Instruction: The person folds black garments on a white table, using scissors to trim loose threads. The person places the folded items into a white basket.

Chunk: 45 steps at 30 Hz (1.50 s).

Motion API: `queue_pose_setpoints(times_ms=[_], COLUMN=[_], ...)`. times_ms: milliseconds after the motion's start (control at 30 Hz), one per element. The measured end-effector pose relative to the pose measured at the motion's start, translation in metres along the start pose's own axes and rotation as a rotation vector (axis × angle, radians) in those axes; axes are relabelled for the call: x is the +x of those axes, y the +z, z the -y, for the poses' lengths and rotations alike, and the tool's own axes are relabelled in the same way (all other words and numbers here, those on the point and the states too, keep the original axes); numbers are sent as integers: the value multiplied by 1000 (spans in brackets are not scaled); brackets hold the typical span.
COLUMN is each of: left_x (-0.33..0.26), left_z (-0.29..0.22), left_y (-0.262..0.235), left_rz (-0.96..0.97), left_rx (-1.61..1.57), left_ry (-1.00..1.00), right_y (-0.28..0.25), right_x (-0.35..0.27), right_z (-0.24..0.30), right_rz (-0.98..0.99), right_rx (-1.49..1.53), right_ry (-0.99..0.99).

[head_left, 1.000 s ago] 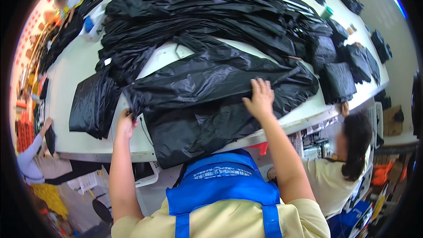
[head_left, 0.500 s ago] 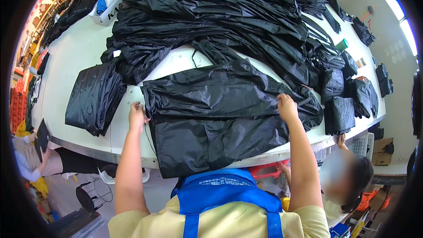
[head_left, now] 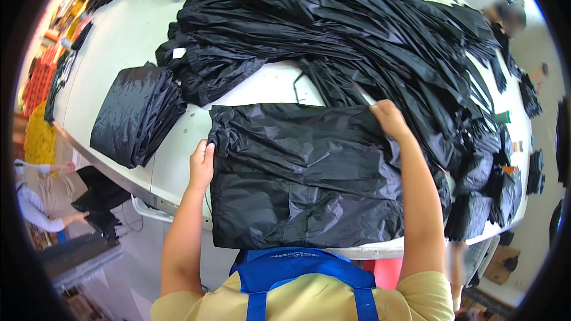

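Note:
A shiny black garment (head_left: 303,172) lies folded into a rough rectangle on the white table (head_left: 131,41) right in front of me. My left hand (head_left: 202,161) presses its left edge, fingers together on the fabric. At the upper right corner my right hand (head_left: 389,119) grips the fold. Behind it a large heap of black garments (head_left: 333,30) covers the middle of the table.
A folded stack of black garments (head_left: 137,113) sits at the table's left edge. More small black bundles (head_left: 493,184) lie along the right side. Another person's arms (head_left: 41,202) work at lower left, and a person (head_left: 508,15) stands at the far right corner.
The garment's spread-out sides have been folded inward into a narrower rectangle. Both my hands have moved closer together along its top edge.

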State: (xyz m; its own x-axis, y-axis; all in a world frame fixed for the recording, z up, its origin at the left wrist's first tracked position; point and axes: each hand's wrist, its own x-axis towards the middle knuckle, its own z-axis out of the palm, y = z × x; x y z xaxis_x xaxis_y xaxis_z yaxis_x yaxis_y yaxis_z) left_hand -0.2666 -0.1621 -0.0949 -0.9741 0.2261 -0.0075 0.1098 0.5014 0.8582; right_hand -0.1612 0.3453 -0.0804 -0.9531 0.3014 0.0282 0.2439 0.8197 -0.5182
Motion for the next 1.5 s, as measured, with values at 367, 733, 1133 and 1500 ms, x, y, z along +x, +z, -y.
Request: queue_pose_setpoints(times_ms=[367, 733, 1133, 1500], left_x=[24, 53, 101, 80], left_z=[-10, -32, -13, -1], left_y=[31, 32, 54, 37], left_rz=[-29, -57, -76, 184], left_rx=[165, 307, 130, -660], left_ry=[-71, 197, -170, -659], right_y=[23, -15, -71, -55], right_x=[-55, -164, -171, -190], right_z=[39, 62, 12, -17], right_rz=[-338, 394, 127, 143], right_rx=[-142, -239, -583, -532], right_ry=[-115, -269, -470, 156])
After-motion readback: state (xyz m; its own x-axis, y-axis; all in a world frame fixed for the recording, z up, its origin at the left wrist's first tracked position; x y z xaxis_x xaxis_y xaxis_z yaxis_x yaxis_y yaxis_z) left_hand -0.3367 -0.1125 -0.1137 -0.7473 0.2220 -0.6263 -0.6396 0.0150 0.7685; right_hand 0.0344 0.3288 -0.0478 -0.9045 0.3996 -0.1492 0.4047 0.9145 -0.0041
